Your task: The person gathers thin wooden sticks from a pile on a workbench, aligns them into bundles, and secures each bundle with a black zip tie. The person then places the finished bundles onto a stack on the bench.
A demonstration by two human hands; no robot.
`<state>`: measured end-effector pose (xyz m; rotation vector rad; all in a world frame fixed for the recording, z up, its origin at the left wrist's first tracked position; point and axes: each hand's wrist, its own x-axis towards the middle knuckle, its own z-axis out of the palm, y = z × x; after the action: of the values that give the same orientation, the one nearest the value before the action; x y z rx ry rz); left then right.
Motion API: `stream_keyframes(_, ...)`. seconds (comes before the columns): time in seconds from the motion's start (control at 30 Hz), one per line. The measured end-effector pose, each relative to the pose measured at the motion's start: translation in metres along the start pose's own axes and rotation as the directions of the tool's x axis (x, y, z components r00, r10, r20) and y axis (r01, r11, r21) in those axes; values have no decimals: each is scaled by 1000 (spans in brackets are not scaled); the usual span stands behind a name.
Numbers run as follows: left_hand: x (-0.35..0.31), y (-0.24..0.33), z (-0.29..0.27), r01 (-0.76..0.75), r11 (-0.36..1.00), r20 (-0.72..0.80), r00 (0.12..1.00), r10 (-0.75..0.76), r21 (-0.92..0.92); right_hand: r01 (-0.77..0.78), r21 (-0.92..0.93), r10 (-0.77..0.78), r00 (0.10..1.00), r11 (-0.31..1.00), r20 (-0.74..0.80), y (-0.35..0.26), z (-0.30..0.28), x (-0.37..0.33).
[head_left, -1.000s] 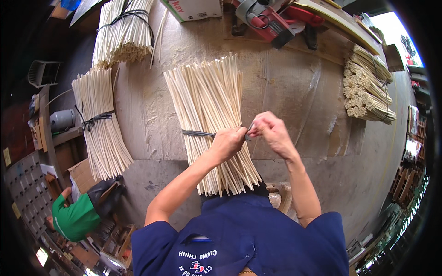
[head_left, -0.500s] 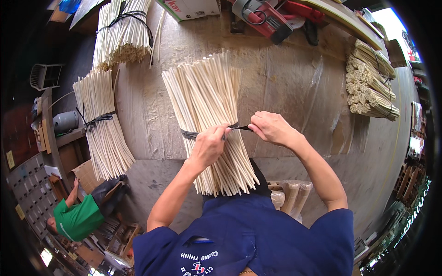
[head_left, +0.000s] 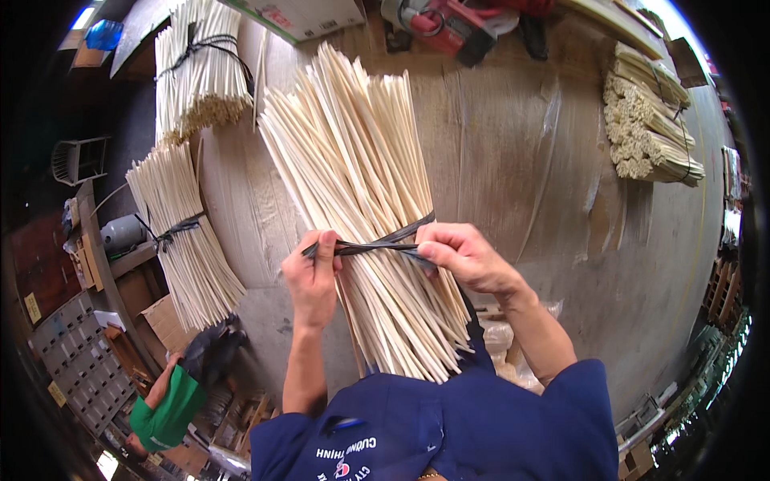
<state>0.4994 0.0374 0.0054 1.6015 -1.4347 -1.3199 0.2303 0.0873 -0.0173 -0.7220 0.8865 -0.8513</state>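
A thick bundle of pale thin sticks (head_left: 353, 152) lies on the table in front of me, its near end reaching my body. Around its lower middle runs a black strap (head_left: 377, 244), crossed over the top of the sticks. My left hand (head_left: 311, 276) is closed on one end of the strap at the bundle's left side. At the right side my right hand (head_left: 469, 258) grips the other end between thumb and fingers. The strap is stretched between both hands. Part of the right hand's fingertips is hidden under the strap.
Two more tied bundles, one upper (head_left: 200, 72) and one lower (head_left: 188, 240), lie to the left. Stacked sticks (head_left: 650, 120) sit at the far right. A carton (head_left: 301, 16) and a red power tool (head_left: 449, 28) are at the back. A person in green (head_left: 168, 409) is at lower left.
My left hand has moved left and my right hand slightly down, drawing the strap across the bundle. The bundle appears larger and more tilted in view. The person in green has shifted lower.
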Motion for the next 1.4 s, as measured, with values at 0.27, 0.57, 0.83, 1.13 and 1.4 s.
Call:
stream_keyframes(0.27, 43, -41, 50, -174, 962, -7, 984, 180, 208, 60, -298, -99, 988, 953, -117, 7, -25, 36)
stream_keyframes(0.57, 72, -53, 40, -25, 995, 300, 954, -6, 101, -58, -238, -16, 955, 969, -297, 50, -21, -17)
stream_keyframes(0.83, 97, -24, 59, 258, 966, 564, 802, -196, -32, 348, -627, -522, 846, 697, -110, 46, 22, 5)
stream_keyframes(1.13, 87, -37, 66, 290, 945, 478, 858, -188, -149, 25, -388, -276, 745, 921, -607, 47, 18, 32)
stream_keyframes(1.4, 84, -36, 67, 16, 1000, 329, 944, -13, -6, 54, -573, -339, 850, 818, -404, 43, 0, 50)
